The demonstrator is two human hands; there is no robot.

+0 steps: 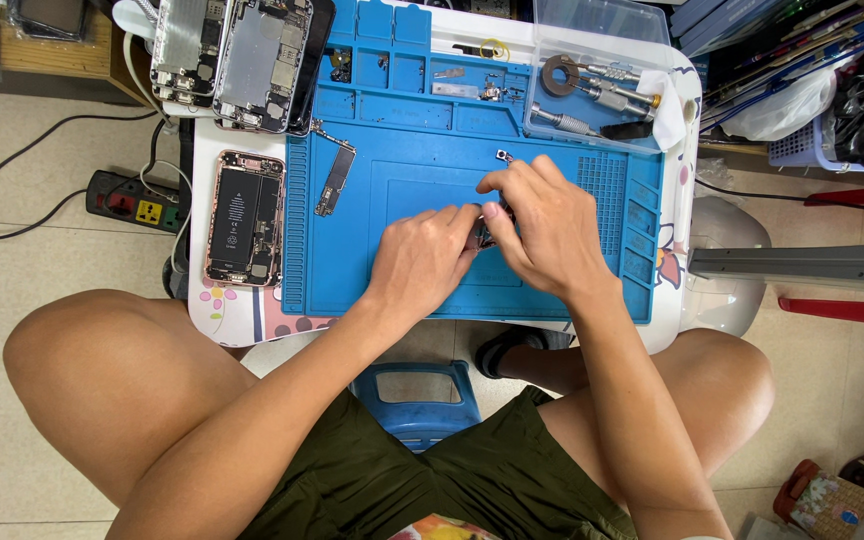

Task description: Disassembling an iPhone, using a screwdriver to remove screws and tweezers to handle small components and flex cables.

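Note:
My left hand (422, 262) and my right hand (544, 228) meet over the middle of a blue repair mat (402, 160). Between their fingertips they pinch a small dark metal phone part (486, 234), mostly hidden by the fingers. A tiny silver piece (504, 156) lies on the mat just beyond my right hand. A narrow phone circuit board (333, 181) rests at the mat's left edge. An opened phone with its black battery showing (244, 217) lies left of the mat.
Two more opened phone shells (237, 60) lean at the table's back left. A clear tray (592, 95) holds screwdriver handles and a tape ring. A power strip (134, 200) with cables lies on the floor left; a blue stool (417, 395) stands between my knees.

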